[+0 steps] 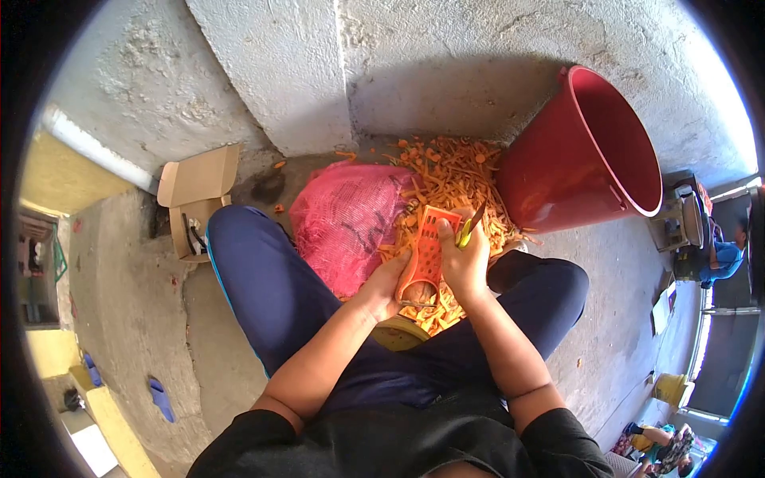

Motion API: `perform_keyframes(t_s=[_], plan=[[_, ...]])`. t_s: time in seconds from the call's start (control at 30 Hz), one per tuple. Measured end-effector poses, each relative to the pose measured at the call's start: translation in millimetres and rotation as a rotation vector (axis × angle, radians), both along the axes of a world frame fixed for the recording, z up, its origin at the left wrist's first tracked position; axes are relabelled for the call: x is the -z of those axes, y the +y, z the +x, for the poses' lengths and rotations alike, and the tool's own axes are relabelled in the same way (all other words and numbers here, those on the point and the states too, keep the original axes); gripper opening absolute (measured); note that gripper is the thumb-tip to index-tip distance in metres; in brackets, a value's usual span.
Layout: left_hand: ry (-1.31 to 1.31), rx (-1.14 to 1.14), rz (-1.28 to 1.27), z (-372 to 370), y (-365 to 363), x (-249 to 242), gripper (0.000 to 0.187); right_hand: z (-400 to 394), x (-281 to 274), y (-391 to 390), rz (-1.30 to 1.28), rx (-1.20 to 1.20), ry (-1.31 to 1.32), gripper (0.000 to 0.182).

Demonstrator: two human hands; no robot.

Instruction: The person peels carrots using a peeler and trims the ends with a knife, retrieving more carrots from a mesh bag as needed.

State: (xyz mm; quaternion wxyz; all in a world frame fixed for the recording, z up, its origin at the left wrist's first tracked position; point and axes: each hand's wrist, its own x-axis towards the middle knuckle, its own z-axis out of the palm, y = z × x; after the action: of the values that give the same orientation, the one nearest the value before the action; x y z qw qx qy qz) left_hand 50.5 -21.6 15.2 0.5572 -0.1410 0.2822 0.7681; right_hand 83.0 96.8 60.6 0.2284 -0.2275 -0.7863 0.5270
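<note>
An orange plastic grater (429, 251) with rows of holes is held upright between my hands, above a heap of orange peelings and strips. My left hand (385, 285) is closed around its lower left side. My right hand (467, 259) is closed on a small knife (464, 233) with a yellow-green handle, its blade pointing up and away. The right thumb also rests against the grater's right side. Orange strips (446, 171) cover the floor beyond my hands. Left of them lies a full pink mesh sack (347, 215) with dark writing.
A large red bin (550, 163) leans at the right by the wall. An open cardboard box (195, 179) stands to the left. Part of a yellowish container (398, 334) shows between my legs. A blue slipper (160, 398) lies on the floor. Other people (723, 259) are at the far right.
</note>
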Motion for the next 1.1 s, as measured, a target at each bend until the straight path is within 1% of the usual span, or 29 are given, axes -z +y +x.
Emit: perform_keyframes(t_s=[0.03,0.13,0.17,0.2,0.23,0.27,0.33,0.4,0.43,0.47,0.53,0.6,0.63,0.7,0.73,0.8,0.9,0.93,1.0,1.03,1.07,1.1], plan=[[0.012,-0.011,-0.013,-0.6,0.6,0.0,0.035,-1.5,-1.9,1.3,-0.018,0.004,-0.018,0.021],[0.175,0.197,0.228,-9.2,-6.3,15.8,0.036,-8.2,9.7,12.2,0.252,0.081,0.082,0.018],[0.173,0.206,0.153,-5.4,-7.6,13.8,0.036,-13.0,13.2,26.9,0.208,0.162,0.017,0.017],[0.170,0.216,0.079,2.5,-9.8,3.4,0.036,-19.0,22.8,50.2,0.128,0.200,0.006,0.018],[0.165,0.227,0.005,11.1,-11.5,-2.2,0.036,-23.8,17.6,61.7,0.204,0.311,-0.001,0.019],[0.238,0.231,0.015,19.5,-12.4,-2.1,0.036,-26.7,13.3,74.0,0.278,0.380,-0.067,0.020],[0.187,0.222,0.034,23.2,-9.4,-14.1,0.037,-29.2,24.5,100.9,0.199,0.430,-0.050,0.021],[-0.010,0.243,0.030,15.3,-9.8,-0.1,0.042,-23.8,21.2,94.7,0.203,0.366,0.043,0.022],[-0.048,0.261,0.141,7.3,-13.7,5.2,0.045,-20.2,17.7,85.2,0.203,0.330,0.090,0.022],[-0.134,0.199,0.108,5.8,-12.0,6.5,0.043,-15.9,18.1,73.8,0.113,0.273,0.110,0.024],[-0.014,0.150,0.121,4.4,-9.5,18.3,0.040,-7.8,13.5,48.6,0.021,0.186,0.092,0.025],[-0.026,0.072,0.010,5.0,-4.2,15.2,0.038,-0.9,5.5,21.9,-0.215,0.094,0.047,0.024],[-0.033,0.034,-0.044,4.8,-2.3,12.8,0.037,1.6,9.0,13.7,-0.105,0.042,0.046,0.023],[-0.082,0.046,0.005,2.8,-1.4,15.1,0.037,1.8,10.4,2.1,0.084,-0.059,0.078,0.020],[-0.106,0.052,0.030,2.3,-1.2,15.8,0.036,2.7,1.5,-4.1,0.061,-0.083,0.066,0.021],[-0.080,0.043,0.013,2.6,-1.0,11.7,0.037,3.2,-2.0,-6.3,-0.010,-0.072,-0.017,0.019],[-0.068,0.016,-0.011,4.5,1.4,7.9,0.040,1.7,2.6,-4.5,0.161,-0.004,0.016,0.017],[-0.067,0.003,-0.019,4.9,1.7,7.0,0.041,0.2,4.3,-2.5,0.182,0.035,0.009,0.017],[0.091,0.139,-0.011,2.2,-4.4,1.7,0.042,-5.2,8.6,9.2,0.224,0.111,-0.005,0.017],[0.170,0.206,-0.005,1.1,-6.5,0.2,0.043,-10.1,17.7,25.8,0.216,0.153,0.029,0.020],[0.167,0.205,-0.018,3.3,-7.6,0.8,0.042,-15.1,23.3,42.7,0.238,0.250,-0.030,0.022],[0.165,0.204,-0.030,8.1,-9.7,2.4,0.042,-20.7,20.4,54.5,0.191,0.316,-0.037,0.021]])
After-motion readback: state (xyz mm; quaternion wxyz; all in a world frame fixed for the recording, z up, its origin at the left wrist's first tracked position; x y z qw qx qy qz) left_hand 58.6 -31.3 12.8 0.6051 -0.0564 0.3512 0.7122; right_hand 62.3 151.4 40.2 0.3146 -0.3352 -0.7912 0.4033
